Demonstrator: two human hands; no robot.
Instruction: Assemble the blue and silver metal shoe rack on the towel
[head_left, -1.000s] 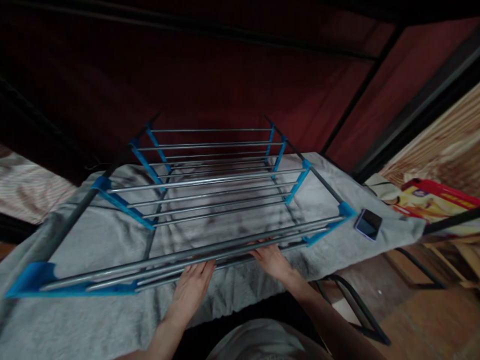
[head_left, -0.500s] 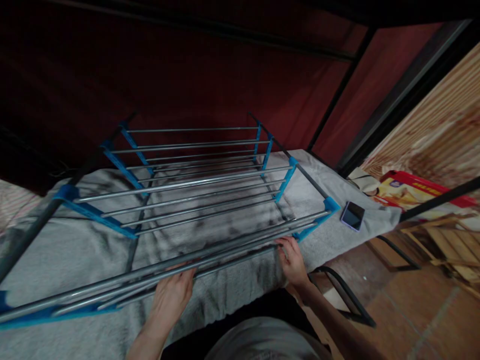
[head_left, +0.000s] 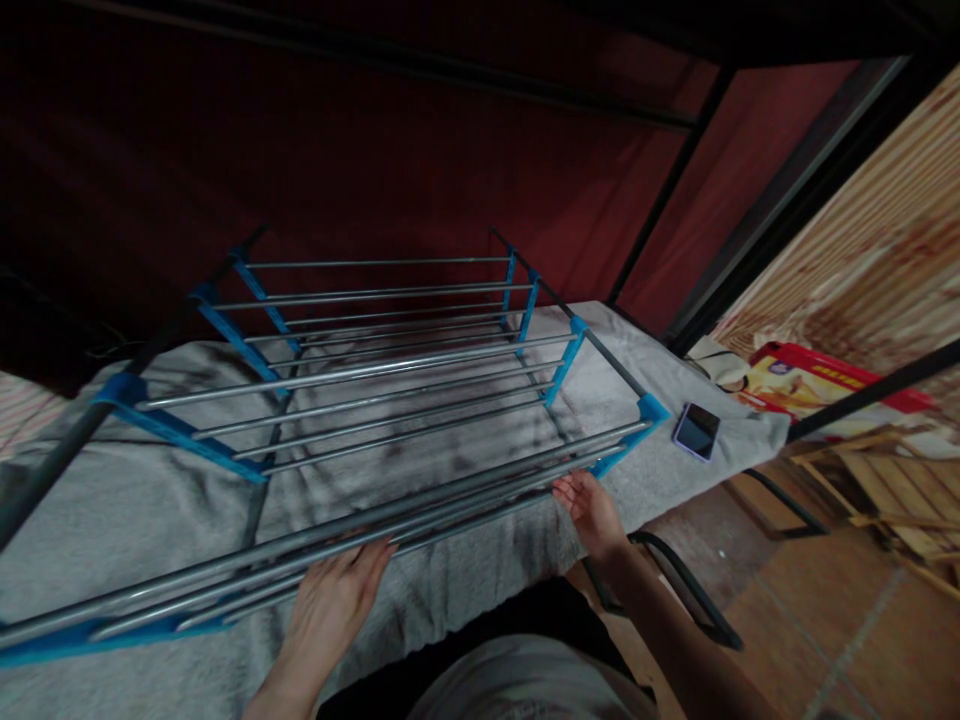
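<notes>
A rack of grey metal rods (head_left: 360,373) with blue plastic brackets (head_left: 562,362) lies on a grey cloth (head_left: 645,480). My left hand (head_left: 339,590) is at the nearest bundle of rods, left of centre, its fingers curled under them and partly hidden. Near the right end of the same rods, my right hand (head_left: 589,508) has its fingers bent against the lower rod, close to the blue corner bracket (head_left: 651,410). The fingertips of both hands are partly covered by the rods.
A phone (head_left: 697,432) lies on the cloth to the right of the rack. Beyond it are a red and yellow box (head_left: 817,385) and wooden slats (head_left: 900,490). A dark red panel (head_left: 390,150) stands behind, and a black curved metal frame (head_left: 694,590) is at the lower right.
The view has shifted slightly, moving the rack and phone a little left in the picture. My right hand has turned slightly and sits a bit further right along the rods. My left hand stays under them.
</notes>
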